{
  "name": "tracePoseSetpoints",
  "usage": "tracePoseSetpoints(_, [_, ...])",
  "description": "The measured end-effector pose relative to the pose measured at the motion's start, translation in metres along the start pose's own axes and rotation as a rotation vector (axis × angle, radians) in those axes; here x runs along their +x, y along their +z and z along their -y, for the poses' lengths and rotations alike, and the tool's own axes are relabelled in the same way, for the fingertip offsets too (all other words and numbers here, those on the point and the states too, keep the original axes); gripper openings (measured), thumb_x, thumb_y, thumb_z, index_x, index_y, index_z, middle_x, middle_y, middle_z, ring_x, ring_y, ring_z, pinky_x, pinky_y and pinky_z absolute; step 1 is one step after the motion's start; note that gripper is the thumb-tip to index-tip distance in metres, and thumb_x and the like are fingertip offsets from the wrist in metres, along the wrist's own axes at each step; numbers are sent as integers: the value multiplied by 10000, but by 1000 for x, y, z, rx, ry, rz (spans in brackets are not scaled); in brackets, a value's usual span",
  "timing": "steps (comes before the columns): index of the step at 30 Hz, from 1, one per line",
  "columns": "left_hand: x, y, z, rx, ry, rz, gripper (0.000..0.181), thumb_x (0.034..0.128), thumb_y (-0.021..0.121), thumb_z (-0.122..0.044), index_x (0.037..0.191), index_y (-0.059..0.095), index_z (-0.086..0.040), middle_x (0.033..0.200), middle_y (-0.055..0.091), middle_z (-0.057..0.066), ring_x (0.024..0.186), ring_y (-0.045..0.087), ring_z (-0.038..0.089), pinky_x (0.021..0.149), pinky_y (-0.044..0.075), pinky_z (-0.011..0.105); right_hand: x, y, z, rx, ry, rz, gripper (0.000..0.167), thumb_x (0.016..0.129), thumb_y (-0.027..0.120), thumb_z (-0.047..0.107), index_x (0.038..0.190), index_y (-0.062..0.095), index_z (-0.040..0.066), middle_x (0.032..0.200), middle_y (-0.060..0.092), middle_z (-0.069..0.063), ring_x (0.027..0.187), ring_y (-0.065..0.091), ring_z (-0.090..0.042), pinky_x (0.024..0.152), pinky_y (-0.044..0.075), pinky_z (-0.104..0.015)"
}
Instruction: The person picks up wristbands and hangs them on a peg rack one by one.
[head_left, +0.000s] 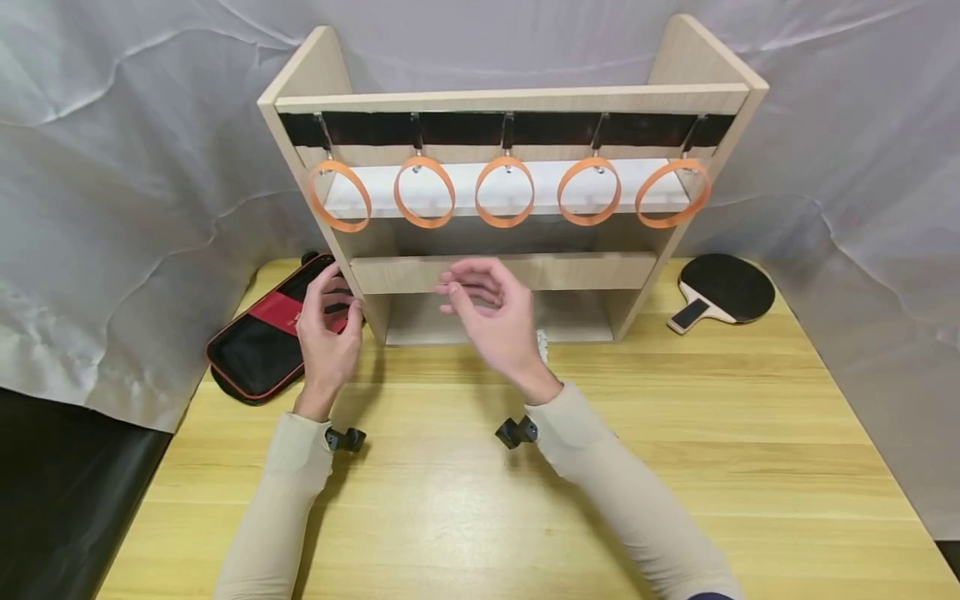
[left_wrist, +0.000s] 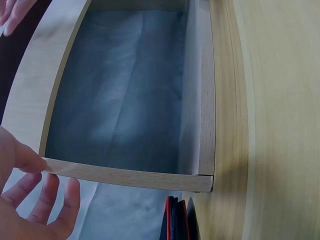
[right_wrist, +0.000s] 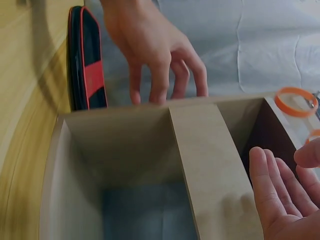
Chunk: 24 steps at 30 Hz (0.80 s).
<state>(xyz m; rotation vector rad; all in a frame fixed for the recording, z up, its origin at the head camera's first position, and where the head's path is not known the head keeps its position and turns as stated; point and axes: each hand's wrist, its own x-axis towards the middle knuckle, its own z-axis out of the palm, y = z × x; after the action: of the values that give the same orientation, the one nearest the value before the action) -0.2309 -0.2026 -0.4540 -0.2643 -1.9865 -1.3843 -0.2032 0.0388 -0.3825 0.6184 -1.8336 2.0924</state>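
A light wooden shelf unit [head_left: 633,273] stands at the back of the table. Several orange rings [head_left: 426,223] hang from metal hooks along its black strip [head_left: 457,129]. My left hand [head_left: 327,346] is at the shelf's left side panel [left_wrist: 125,176], fingers loosely bent outside it. In the left wrist view the thumb tip appears at the panel's front edge; whether it presses there I cannot tell. My right hand [head_left: 498,321] hovers before the shelf's lower board [right_wrist: 210,165], fingers gently bent and apart from the thumb, nothing visible in it.
A black and red zip case [head_left: 258,350] lies left of the shelf, partly behind my left hand. To the right lies a black table tennis paddle [head_left: 723,287]. A small white item [head_left: 542,343] shows beside my right wrist. Grey cloth [head_left: 862,150] hangs behind the wooden table [head_left: 450,517].
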Motion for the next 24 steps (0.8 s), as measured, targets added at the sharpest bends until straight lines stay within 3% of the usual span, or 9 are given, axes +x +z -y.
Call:
tracePoseSetpoints(6, [1, -2, -25, -2, 8, 6, 559, 974, 648, 164, 1512, 587, 26, 1225, 680, 316, 1024, 690, 306, 877, 561, 98, -4, -25, 3, -54, -39, -22, 191, 1030, 659, -62, 1217, 669, -100, 1162, 762, -299, 1055, 753, -524, 834, 689, -403])
tracePoseSetpoints(11, [2, -14, -31, 7, 6, 8, 552, 967, 638, 179, 1502, 584, 53, 1222, 680, 332, 1004, 681, 372, 881, 563, 110, -6, -32, 2, -95, -41, -26, 201, 1029, 674, -48, 1225, 678, -90, 1174, 773, -271, 1049, 797, -351, 834, 686, -375])
tracePoseSetpoints(18, [-3, -30, -30, 12, -28, -27, 563, 961, 650, 175, 1503, 592, 35, 1230, 675, 320, 988, 686, 282, 877, 573, 125, -8, -39, -3, -121, -40, -15, 193, 1018, 673, -64, 1208, 684, -99, 1161, 777, -271, 1022, 803, -271, 824, 683, -353])
tracePoseSetpoints(24, [3, -25, -8, 8, -37, 6, 567, 989, 655, 124, 1536, 571, 0, 1288, 668, 300, 1025, 667, 196, 894, 553, 114, -11, -63, -4, -123, -8, -79, 225, 1003, 646, -111, 1226, 665, -131, 1176, 750, -305, 1024, 793, -257, 840, 675, -325])
